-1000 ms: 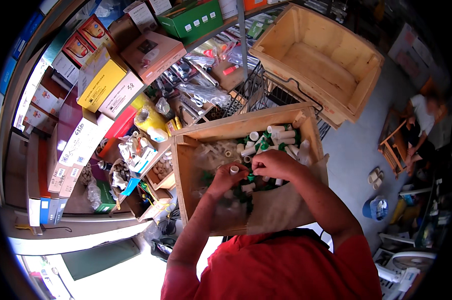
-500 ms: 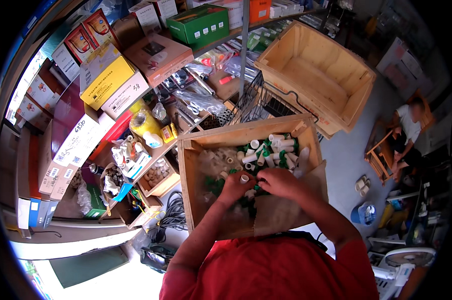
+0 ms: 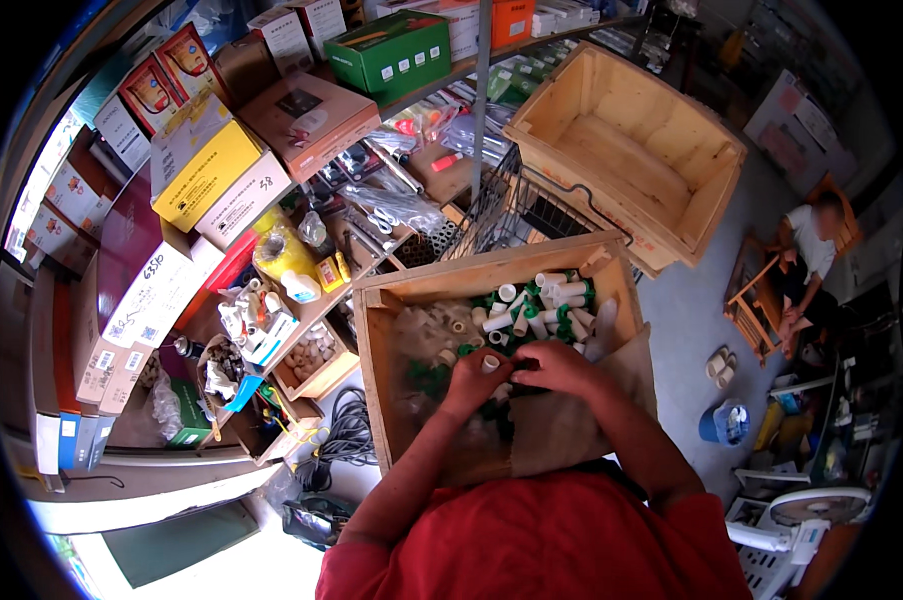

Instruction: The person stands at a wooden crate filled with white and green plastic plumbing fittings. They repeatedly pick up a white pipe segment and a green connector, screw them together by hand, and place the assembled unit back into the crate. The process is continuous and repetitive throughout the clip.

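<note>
1 white fitting point(image 3: 490, 364) is pinched in the left hand point(image 3: 472, 383); the right hand's point(image 3: 555, 367) grip is unclear.

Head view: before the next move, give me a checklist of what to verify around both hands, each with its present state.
1. Left hand has the white fitting: ok, between its fingers.
2. Fitting's opening visible: ok, turned up toward the camera.
3. Right hand holding a part: cannot tell, its fingers hide it.
4. Loose white and green fittings inside the wooden box: ok, piled beyond the hands.
5. Box interior uncovered: not ok, a brown sheet covers its near right corner.
</note>
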`<state>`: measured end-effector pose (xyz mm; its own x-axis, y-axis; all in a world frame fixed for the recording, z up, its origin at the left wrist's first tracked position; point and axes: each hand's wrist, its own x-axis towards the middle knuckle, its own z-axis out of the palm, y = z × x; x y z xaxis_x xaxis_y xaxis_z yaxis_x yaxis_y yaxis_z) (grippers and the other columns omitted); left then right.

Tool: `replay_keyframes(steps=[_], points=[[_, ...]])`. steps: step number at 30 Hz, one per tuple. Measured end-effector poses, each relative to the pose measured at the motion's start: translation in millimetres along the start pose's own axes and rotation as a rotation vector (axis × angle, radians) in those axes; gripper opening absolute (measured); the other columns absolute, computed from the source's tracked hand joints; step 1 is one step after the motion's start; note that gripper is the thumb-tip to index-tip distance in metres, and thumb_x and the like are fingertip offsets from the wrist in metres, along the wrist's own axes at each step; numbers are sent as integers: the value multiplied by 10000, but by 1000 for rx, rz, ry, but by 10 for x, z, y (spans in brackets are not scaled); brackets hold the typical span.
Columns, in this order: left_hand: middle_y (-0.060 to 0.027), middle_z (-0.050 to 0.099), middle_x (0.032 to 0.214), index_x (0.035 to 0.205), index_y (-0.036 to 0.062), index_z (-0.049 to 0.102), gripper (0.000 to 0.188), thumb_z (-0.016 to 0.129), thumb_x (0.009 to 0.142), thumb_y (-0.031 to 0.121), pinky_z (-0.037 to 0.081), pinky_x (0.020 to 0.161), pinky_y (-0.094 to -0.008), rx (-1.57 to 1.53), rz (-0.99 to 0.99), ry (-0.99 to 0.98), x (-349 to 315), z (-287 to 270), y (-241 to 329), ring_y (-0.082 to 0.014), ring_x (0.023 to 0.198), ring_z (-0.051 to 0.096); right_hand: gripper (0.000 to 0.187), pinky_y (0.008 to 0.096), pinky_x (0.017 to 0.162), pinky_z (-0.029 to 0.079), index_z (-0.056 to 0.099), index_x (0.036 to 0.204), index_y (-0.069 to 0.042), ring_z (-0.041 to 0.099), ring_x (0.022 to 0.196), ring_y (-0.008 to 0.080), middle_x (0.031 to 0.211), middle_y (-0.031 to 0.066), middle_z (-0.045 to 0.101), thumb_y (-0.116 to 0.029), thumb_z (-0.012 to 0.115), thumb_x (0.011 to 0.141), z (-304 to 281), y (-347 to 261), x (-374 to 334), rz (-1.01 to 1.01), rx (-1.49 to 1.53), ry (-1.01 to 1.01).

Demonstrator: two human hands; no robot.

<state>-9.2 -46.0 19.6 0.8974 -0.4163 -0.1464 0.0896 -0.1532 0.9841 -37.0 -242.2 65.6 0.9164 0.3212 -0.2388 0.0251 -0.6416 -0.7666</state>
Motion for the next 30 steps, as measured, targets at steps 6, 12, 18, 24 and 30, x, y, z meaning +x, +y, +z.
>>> replay_keyframes(steps=[6,12,18,24,30], points=[[-151,650,896,1036,35,586,308,706,799,191,503,741,-348,119,44,136,35,30,-50,-223,809,627,312,341,714,519,657,1007,-30,680,817,237,845,138,681,-229,735,779,-61,-6,62,66,111,88],[-143,574,913,1100,14,472,313,574,878,211,460,742,-344,-178,-107,62,22,87,-61,-217,827,558,300,306,662,508,648,1016,5,652,755,152,847,106,674,-176,733,792,-117,138,106,103,141,234],[-101,566,882,1085,10,459,300,582,912,221,457,699,-316,-169,27,57,18,240,-107,-158,798,539,243,259,608,482,628,983,22,607,669,90,766,58,660,-145,715,829,-153,297,149,134,224,373],[-96,596,887,1069,9,499,272,637,908,181,471,699,-305,-176,-22,-48,36,255,8,-143,793,557,198,218,573,458,617,1003,27,570,645,49,744,0,626,-119,673,882,-231,263,163,102,344,370],[-69,613,890,1095,4,533,282,658,895,158,482,705,-301,-263,-31,-107,84,287,-100,-136,808,581,200,222,580,461,618,977,25,562,646,48,743,0,620,-134,681,873,-242,268,169,106,342,347]])
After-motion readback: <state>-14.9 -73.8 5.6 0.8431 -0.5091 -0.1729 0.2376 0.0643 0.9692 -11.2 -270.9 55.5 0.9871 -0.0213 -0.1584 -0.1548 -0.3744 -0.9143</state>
